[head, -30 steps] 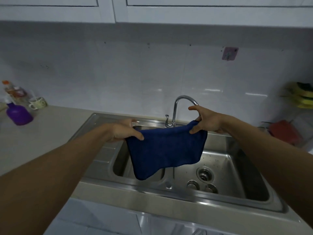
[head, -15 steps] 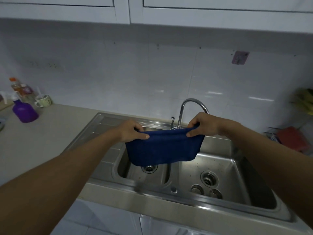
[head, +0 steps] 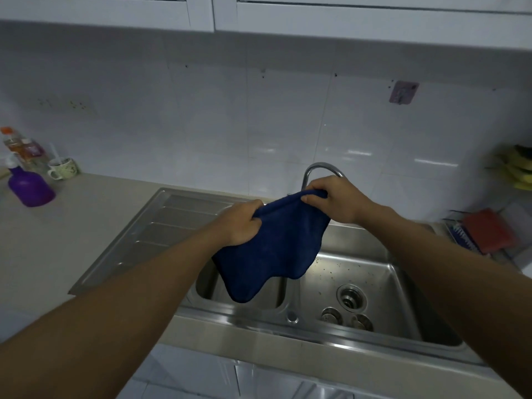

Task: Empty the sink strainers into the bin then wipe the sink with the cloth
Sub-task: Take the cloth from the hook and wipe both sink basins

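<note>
Head view: the cloth (head: 273, 249) is held by its top edge, fingers (head: 253, 226) of the left hand (head: 240, 223) and right hand (head: 336, 201) clamped on it, hanging over the sink (head: 359, 269) divider, left hand lower.
</note>
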Tool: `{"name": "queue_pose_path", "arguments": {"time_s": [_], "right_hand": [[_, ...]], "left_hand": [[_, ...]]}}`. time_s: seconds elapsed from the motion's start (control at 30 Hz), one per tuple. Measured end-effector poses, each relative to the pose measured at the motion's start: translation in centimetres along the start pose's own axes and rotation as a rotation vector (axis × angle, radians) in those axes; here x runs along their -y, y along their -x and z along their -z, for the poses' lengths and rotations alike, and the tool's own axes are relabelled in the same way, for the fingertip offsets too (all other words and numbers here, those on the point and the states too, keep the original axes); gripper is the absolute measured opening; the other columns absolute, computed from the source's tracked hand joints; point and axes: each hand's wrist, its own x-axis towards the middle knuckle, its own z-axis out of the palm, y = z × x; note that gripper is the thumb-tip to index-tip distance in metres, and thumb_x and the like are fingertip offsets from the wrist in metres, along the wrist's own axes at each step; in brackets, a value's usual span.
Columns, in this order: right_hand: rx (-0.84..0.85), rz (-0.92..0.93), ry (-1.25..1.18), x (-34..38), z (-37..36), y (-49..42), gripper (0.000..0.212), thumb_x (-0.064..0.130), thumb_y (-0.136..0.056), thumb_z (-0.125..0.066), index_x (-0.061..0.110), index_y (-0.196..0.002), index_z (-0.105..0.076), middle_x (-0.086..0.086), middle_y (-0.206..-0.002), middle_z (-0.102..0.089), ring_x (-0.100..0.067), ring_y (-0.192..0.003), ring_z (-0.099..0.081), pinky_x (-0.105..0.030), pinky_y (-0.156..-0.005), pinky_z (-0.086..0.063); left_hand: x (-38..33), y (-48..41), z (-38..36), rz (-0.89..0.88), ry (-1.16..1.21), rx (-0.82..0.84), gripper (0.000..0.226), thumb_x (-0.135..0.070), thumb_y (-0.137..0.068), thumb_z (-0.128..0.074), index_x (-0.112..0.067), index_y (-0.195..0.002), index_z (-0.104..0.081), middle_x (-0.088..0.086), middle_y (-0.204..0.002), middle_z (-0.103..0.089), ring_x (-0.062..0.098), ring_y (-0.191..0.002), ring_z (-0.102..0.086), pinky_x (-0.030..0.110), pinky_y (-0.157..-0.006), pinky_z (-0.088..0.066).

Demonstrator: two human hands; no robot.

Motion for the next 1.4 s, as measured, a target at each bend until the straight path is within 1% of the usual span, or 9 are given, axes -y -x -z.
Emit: {"name": "queue_pose_path", "arguments": {"time_s": [0.23, 0.3, 0.4, 0.5, 0.63, 0.77, 0.9, 1.13, 1.4], "right_hand": [[-0.060, 0.008, -0.088, 0.2, -0.7, 0.6, 0.011, 0.028, -0.095, -0.067, 0.028, -0.096, -0.078, 0.010, -0.083, -0.071, -0.002, -0.079, -0.063, -0.012, -0.065, -0.045], [-0.043, 0.018, -0.110, 0.4, -1.3, 0.8, 0.008, 0.028, -0.094, -0.069, 0.030, -0.093, -0.077, 0.009, -0.082, -0.072, 0.000, -0.078, -0.064, -0.009, -0.063, -0.045], [0.016, 0.013, -0.119, 0.9, -2.3, 0.8, 0.008, 0.028, -0.094, -0.068, 0.029, -0.089, -0.074, 0.011, -0.075, -0.067, 0.001, -0.070, -0.061, -0.012, -0.059, -0.041], [0.059, -0.017, -0.174, 1.3, -3.6, 0.8, 0.023, 0.027, -0.098, -0.063, 0.029, -0.075, -0.066, 0.012, -0.063, -0.056, 0.001, -0.058, -0.053, -0.017, -0.058, -0.036], [0.095, -0.122, -0.305, 2.4, -4.7, 0.5, 0.043, 0.056, -0.090, -0.065, 0.016, -0.075, -0.070, 0.011, -0.059, -0.055, -0.003, -0.054, -0.049, -0.016, -0.054, -0.037], [0.166, -0.089, -0.048, 2.8, -5.1, -0.3, 0.022, 0.031, -0.080, -0.078, 0.029, -0.068, -0.059, 0.011, -0.058, -0.054, -0.003, -0.055, -0.050, -0.020, -0.054, -0.037], [0.114, -0.083, -0.033, 3.0, -5.2, -1.3, 0.031, 0.013, -0.081, -0.064, 0.030, -0.058, -0.052, 0.011, -0.058, -0.053, 0.002, -0.052, -0.051, -0.015, -0.049, -0.032], [0.223, -0.013, -0.071, 2.8, -7.0, -3.4, 0.034, 0.004, -0.090, -0.056, 0.032, -0.071, -0.051, 0.012, -0.073, -0.055, -0.001, -0.067, -0.052, -0.016, -0.058, -0.037], [0.135, 0.026, -0.186, 2.1, -10.8, -8.6, 0.026, 0.000, -0.093, -0.053, 0.013, -0.105, -0.073, -0.003, -0.089, -0.070, -0.018, -0.082, -0.062, -0.028, -0.072, -0.049]], "left_hand": [[-0.3, -0.7, -1.2, 0.216, 0.267, -0.172, 0.022, -0.025, -0.099, -0.048, -0.010, -0.096, -0.063, 0.006, -0.093, -0.069, 0.026, -0.089, -0.066, 0.041, -0.079, -0.051], [-1.0, -1.2, -1.1, 0.299, 0.476, -0.243, 0.012, -0.014, -0.097, -0.047, -0.014, -0.100, -0.059, 0.006, -0.095, -0.065, 0.026, -0.092, -0.064, 0.038, -0.074, -0.051], [-2.6, -1.6, -0.8, 0.389, 0.840, -0.229, 0.027, 0.000, -0.095, -0.037, -0.011, -0.108, -0.057, 0.014, -0.105, -0.064, 0.028, -0.097, -0.064, 0.044, -0.070, -0.061], [-3.9, -1.1, -0.1, 0.406, 1.153, -0.175, 0.033, 0.006, -0.095, -0.030, -0.007, -0.107, -0.058, 0.018, -0.107, -0.062, 0.027, -0.096, -0.064, 0.034, -0.056, -0.060], [-3.7, -0.7, 0.4, 0.440, 1.353, -0.081, 0.041, 0.011, -0.092, -0.029, 0.012, -0.125, -0.053, 0.030, -0.124, -0.062, 0.038, -0.117, -0.063, 0.042, -0.089, -0.058], [-2.8, -0.3, 1.1, 0.444, 1.475, -0.052, 0.029, 0.009, -0.088, -0.036, 0.007, -0.113, -0.051, 0.030, -0.122, -0.060, 0.038, -0.115, -0.064, 0.039, -0.084, -0.061], [-0.8, 0.0, 2.5, 0.374, 0.977, -0.010, 0.017, 0.009, -0.087, -0.052, 0.003, -0.100, -0.062, 0.019, -0.103, -0.066, 0.027, -0.096, -0.074, 0.027, -0.074, -0.062], [4.6, -0.4, 3.7, 0.011, 0.146, -0.021, 0.011, -0.011, -0.093, -0.066, -0.007, -0.100, -0.074, 0.011, -0.091, -0.072, 0.024, -0.086, -0.070, 0.041, -0.086, -0.059], [9.3, -2.5, 4.2, 0.001, 0.011, -0.168, 0.018, -0.007, -0.095, -0.060, -0.005, -0.108, -0.071, 0.012, -0.100, -0.074, 0.028, -0.093, -0.069, 0.046, -0.087, -0.055]]}}
